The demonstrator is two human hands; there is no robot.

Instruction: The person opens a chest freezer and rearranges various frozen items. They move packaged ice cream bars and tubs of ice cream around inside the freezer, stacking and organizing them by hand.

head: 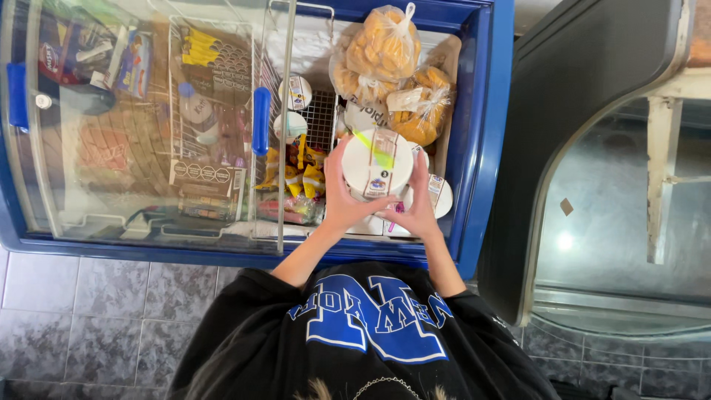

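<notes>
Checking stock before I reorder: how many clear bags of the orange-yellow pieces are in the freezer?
2. One bag of orange-yellow pieces sits at the far end of the open section; the second bag lies just nearer, to its right. More may lie hidden beneath.

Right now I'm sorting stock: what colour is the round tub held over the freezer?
White tub, with a yellow-green streak on its lid; head view.

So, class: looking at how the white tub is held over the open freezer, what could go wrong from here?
1. The white tub is gripped only at its sides by the left hand and right hand; it might slip onto the tubs below.
2. The bagged yellow pieces, piled high, could slide down.
</notes>
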